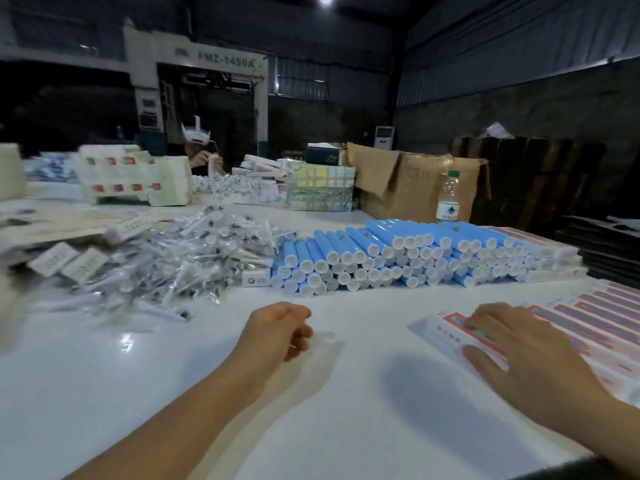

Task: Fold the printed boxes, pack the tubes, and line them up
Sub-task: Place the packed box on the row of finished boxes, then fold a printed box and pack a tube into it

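Grey machine lettered "FMZ-1450A" — far behind blue tubes.

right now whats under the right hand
The right hand rests with straight fingers on a flat printed box, the nearest of the flat boxes spread along the white table. The print beneath the palm is covered.

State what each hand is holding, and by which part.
Nothing is gripped. The left hand hangs loosely curled and empty above the table. The right hand rests with straight fingers on the flat printed boxes.
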Demonstrator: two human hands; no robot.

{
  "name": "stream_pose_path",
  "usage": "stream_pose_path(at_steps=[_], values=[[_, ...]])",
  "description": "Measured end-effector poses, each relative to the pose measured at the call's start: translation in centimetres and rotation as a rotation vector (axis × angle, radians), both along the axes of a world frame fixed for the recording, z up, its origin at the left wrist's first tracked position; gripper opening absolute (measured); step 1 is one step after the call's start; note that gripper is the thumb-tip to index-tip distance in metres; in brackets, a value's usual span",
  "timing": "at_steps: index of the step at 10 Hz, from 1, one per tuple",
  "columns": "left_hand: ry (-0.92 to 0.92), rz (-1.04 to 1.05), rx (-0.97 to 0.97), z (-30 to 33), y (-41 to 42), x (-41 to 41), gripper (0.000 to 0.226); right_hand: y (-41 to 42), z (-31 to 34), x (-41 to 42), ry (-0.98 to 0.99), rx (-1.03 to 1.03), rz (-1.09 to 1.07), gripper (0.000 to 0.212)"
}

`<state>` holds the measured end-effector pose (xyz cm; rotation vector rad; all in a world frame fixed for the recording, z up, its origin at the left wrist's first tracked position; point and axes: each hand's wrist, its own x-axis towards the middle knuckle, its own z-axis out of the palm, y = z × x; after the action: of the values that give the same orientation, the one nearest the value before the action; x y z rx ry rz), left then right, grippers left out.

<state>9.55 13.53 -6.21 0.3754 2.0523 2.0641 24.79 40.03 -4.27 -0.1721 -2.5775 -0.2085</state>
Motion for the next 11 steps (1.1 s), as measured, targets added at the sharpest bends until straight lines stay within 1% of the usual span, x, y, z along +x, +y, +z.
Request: stream_pose_path(at_steps=[1, 2, 3, 4, 5, 6, 7, 8, 9, 10, 11], values=[[0.117, -0.060, -0.112, -0.5, 0.3, 0.3, 0.023, -4.7, 0.4, -4.8, 0.110, -0.151, 0.222, 0.003], [0.130, -0.065, -0.103, -0.6, 0.1, 0.4, 0.030, -9.2, 0.3, -10.6, -0.022, -0.304, 0.272, 0.014], [0.169, -0.035, -0.142, -0.7, -0.2, 0.1, 0.035, -12.1, -1.1, -14.4, -0.144, -0.336, 0.311, 0.015], [0.172, -0.048, -0.185, -0.9, -0.3, -0.2, 0.032, -12.7, -2.7, -15.5, -0.105, -0.302, 0.465, 0.034], [0.174, -0.074, -0.217, -0.9, -0.2, -0.6, 0.026, -12.2, -3.5, -16.2, -0.092, -0.228, 0.554, 0.047], [0.189, -0.108, -0.263, -0.6, -0.4, -0.6, 0.025, -9.8, -5.6, -18.1, -0.121, -0.281, 0.586, 0.034], [0.253, -0.092, -0.358, 0.5, -1.5, -0.6, 0.027, -8.4, -7.1, -19.7, -0.160, -0.314, 0.513, 0.034], [0.311, 0.054, -0.427, 3.1, -3.7, -1.8, 0.027, -9.0, -7.0, -19.9, -0.087, -0.359, 0.519, 0.011], [0.427, 0.212, -0.625, 6.5, -8.3, -3.6, 0.027, -9.4, -6.3, -19.5, -0.160, -0.409, 0.492, 0.041], [0.521, 0.394, -1.058, 9.0, -15.2, -5.3, 0.020, -10.4, -5.4, -18.6, -0.175, -0.412, 0.494, 0.050], [0.456, 0.667, -1.419, 9.7, -22.7, -6.8, 0.012, -11.7, -4.4, -17.8, -0.117, -0.450, 0.485, 0.042]])
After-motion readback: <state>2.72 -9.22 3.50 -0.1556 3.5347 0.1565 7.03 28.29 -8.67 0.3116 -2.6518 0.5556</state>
